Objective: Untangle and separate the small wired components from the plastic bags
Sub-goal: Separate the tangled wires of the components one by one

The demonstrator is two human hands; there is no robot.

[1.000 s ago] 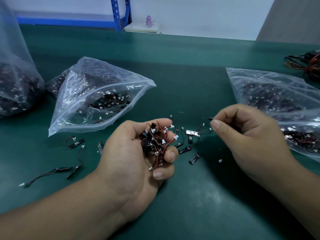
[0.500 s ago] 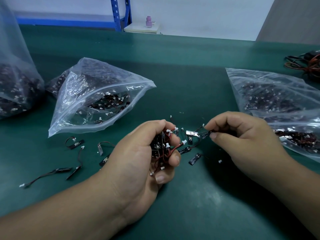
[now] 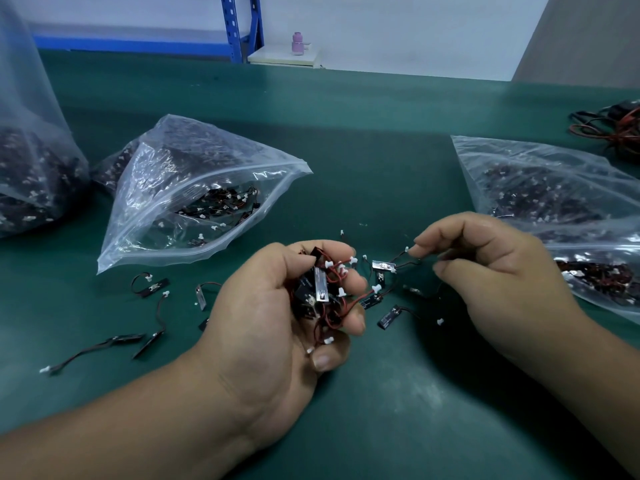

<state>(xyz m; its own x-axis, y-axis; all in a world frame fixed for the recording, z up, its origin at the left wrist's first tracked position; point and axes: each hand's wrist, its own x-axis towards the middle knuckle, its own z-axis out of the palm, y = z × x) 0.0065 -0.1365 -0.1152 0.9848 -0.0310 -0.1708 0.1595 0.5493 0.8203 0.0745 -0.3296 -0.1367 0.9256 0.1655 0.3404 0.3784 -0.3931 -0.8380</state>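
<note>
My left hand (image 3: 273, 317) grips a tangled clump of small wired components (image 3: 322, 292), black strips with red and black wires and white plugs. My right hand (image 3: 495, 271) hovers just right of the clump with curled fingers. Its thumb and index finger pinch the thin wire of one component (image 3: 410, 261), whose white plug sits at the index fingertip. A silver-faced component (image 3: 382, 266) lies between the hands. Separated components lie on the green mat to the left (image 3: 150, 289) and below the right hand (image 3: 391, 317). An open plastic bag (image 3: 194, 188) lies behind the left hand.
A second bag of components (image 3: 554, 202) lies at the right, partly behind my right hand, and a third (image 3: 31, 168) stands at the far left. A bundle of red and black cables (image 3: 616, 126) sits at the back right. A blue rack post (image 3: 239, 26) stands beyond the table.
My right hand came down and left towards the clump and its thumb and index finger spread slightly. My left hand closed tighter round the clump and turned a little.
</note>
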